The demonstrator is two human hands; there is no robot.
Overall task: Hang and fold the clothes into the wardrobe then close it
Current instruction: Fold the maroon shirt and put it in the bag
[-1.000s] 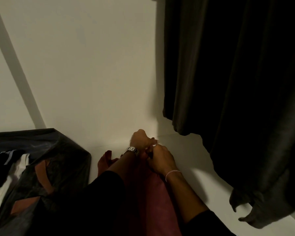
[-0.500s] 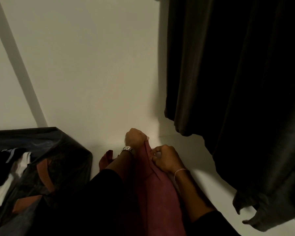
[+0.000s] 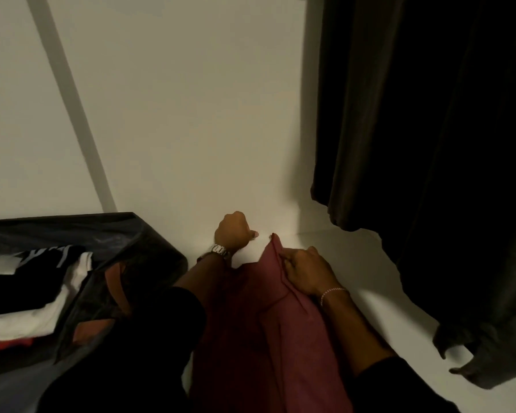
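Red garment (image 3: 265,338): lies on the white wardrobe floor (image 3: 355,263), between the person's two forearms, running from the near edge of view to a raised corner at the far end.
Right hand (image 3: 306,271): fingers curled round a fold of the red cloth near its far corner, pinching it and lifting it into a small peak.
Left hand (image 3: 233,231): closed into a fist just left of that corner, apart from the cloth as far as can be seen; whether it pinches anything small cannot be told in this dim light.
How the cloth handles: judged soft, light and limp. It creases where it is pinched and sags away from the grip, so it will not keep a shape unaided.
Where to hold: at edges and corners, both hands spread apart, so a fold line stays straight; one pinch in the middle would only bunch it.
Slip risk: low; the weave looks matte, not slick.
Storage box (image 3: 125,248): dark, at the left, holding folded black and white clothes (image 3: 27,293).
Hanging clothes (image 3: 429,144): dark, at the right, hems just above the floor.
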